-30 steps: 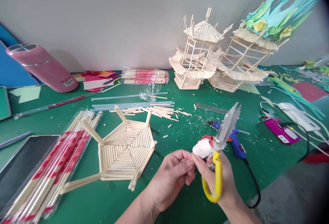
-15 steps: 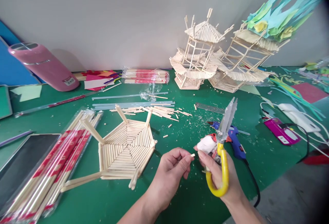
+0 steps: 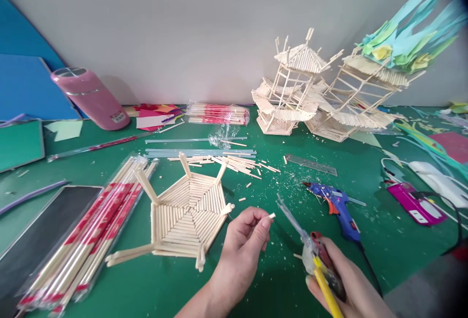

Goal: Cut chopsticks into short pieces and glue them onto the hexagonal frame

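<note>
On our green table (image 3: pixel 285 284), we see the stick frame (image 3: pixel 190 211) lying toward the left. Our right hand (image 3: pixel 351 281) wraps around the scissors (image 3: pixel 323 283), which point away and leftward; our left hand (image 3: pixel 241 242) pinches a short stick (image 3: pixel 272 215) near their tips.

1 short pale stick (image 3: pixel 272 215), partly hidden; right of it, yellow-handled scissors (image 3: pixel 309 248) aslant, apparently edge-on.

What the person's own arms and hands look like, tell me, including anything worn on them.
Both the left hand and the right hand are bare, with no glove or ring visible. The left forearm shows no sleeve, watch or bracelet. The picture's edge cuts off both arms, so clothing higher up cannot be told.
</note>
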Tool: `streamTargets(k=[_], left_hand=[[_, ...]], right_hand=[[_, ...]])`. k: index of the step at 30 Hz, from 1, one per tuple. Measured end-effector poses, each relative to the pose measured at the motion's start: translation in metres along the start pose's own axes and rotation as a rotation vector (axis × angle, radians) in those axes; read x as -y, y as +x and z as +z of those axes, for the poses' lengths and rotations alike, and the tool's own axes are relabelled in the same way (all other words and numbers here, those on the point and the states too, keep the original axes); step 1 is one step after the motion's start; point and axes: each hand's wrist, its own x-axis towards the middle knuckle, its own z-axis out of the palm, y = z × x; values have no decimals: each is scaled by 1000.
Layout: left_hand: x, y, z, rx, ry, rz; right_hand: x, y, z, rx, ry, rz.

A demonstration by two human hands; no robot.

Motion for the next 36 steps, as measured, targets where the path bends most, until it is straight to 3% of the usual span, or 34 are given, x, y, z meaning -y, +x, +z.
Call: streamTargets(k=[6, 13, 17, 26, 36], left_hand=[[1, 0, 0, 27, -71, -6], [3, -2, -1, 88, -151, 5], [1, -1, 0, 98, -159, 4], [0, -1, -1, 113, -160, -5], [1, -1, -1, 142, -162, 15]], right_hand=[[1, -2, 6, 225, -214, 0], [4, -1, 10, 195, -351, -84], [5, -3, 9, 135, -293, -126], [6, -7, 8, 129, -273, -113], [-1, -6, 9, 232, -334, -59]])
